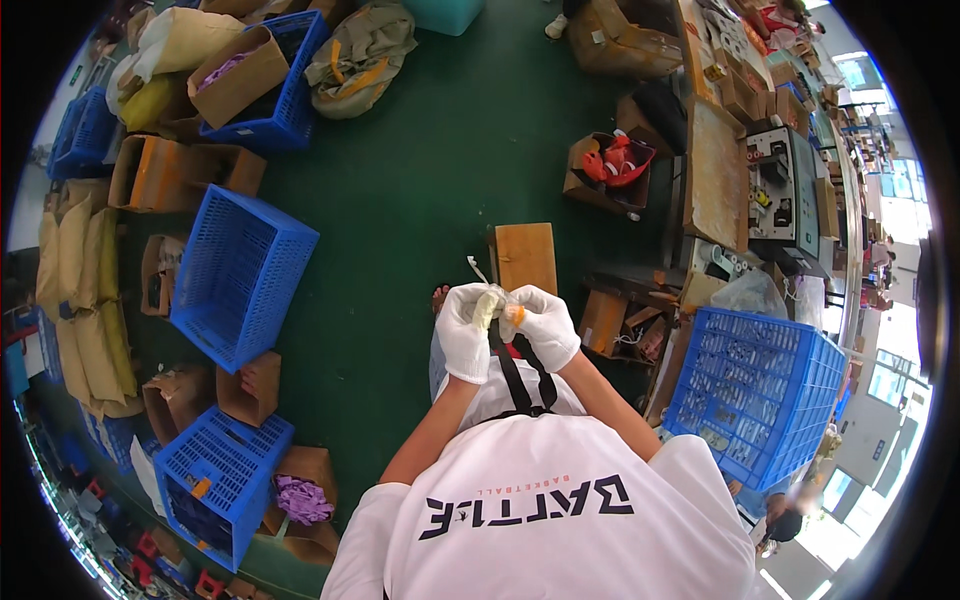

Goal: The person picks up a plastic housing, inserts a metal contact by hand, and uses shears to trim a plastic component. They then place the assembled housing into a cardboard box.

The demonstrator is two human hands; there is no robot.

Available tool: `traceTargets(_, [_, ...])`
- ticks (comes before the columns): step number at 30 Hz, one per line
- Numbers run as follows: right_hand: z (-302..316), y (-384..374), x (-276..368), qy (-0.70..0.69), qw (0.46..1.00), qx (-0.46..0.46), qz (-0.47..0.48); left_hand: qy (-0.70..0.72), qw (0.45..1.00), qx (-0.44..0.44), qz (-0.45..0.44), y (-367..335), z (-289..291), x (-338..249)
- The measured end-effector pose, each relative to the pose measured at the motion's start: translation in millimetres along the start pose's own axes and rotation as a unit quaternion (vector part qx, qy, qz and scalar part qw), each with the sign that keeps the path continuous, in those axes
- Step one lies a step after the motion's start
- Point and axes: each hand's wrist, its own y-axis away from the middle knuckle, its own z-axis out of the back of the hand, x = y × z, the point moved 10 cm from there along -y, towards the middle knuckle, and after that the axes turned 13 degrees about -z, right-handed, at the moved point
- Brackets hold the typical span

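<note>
In front of my chest, my left hand [464, 324] and my right hand [546, 324] meet, both in white knitted gloves. Their fingers are drawn together at the tips, closed around something small and pale that the gloves mostly hide. A thin white strip [477, 268] sticks up beyond the left fingertips; whether it belongs to the held thing I cannot tell. Yellowish material shows at the left fingertips and an orange patch at the right ones. Just beyond the hands is a wooden stool or bench top [526, 259]. Black straps hang below the fingers.
Blue plastic crates [243, 278] and cardboard boxes line the left side, with stacked brown sacks [88, 300] behind. On my right, a large blue crate [757, 392] holds clear packets. A workbench with a control panel [782, 190] stands beyond it. The floor [400, 190] is green.
</note>
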Motion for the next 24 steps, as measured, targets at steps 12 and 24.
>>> traceTargets(12, [-49, -61, 25, 0.048, 0.987, -0.143, -0.047, -0.034, 0.999, -0.015, -0.015, -71, 42, -31])
traceTargets(24, [-80, -68, 74, 0.195, 0.973, -0.11, 0.06, -0.064, 0.996, -0.025, -0.058, -111, 43, -58])
